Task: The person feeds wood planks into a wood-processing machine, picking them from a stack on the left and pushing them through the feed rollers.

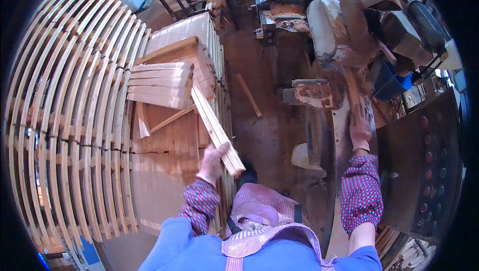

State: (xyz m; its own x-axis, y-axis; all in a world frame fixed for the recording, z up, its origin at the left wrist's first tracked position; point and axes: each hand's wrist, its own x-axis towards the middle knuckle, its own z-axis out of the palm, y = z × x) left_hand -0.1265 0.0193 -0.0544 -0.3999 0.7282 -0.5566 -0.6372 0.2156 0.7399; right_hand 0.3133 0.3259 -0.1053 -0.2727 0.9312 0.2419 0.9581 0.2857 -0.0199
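Observation:
My left hand is closed around the near part of a pale wooden strip, which slants up and away to the left; lines along it suggest more than one piece. Its far end reaches a pile of boards. Farther right, my right hand grips the near end of another wooden strip, lying lengthwise on the long metal bed of a machine. That strip's far end runs up toward the machine's housing. Checked sleeve covers wrap both forearms.
Tall slatted wooden stacks line my left side. A dark panel with round buttons stands at right, near a blue bucket. A metal block juts out left of the bed. One loose stick lies on the floor.

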